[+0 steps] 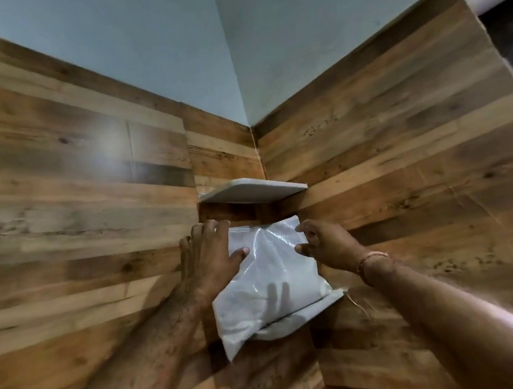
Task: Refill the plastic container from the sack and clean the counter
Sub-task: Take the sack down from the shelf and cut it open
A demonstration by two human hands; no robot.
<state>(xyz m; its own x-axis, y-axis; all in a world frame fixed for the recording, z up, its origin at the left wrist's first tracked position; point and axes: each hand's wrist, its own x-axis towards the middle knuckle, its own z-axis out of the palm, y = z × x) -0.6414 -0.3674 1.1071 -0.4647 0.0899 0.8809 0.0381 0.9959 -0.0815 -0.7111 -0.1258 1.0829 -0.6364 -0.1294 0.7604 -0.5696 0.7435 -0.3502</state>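
Sack-fetching stage, probably. Holding the sack (269, 277) on the lower shelf (297, 318) with both: left grip (211, 259) curled over its left edge, right grip (323, 244) pinching the right edge. Needs lifting out level next, without clipping the upper shelf (251, 190). No container in view.

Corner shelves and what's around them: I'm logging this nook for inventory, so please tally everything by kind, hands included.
Shelves: 2, upper shelf and lower shelf
Sacks: 1, plastic sack
Hands: 2, left hand and right hand
Total: 5
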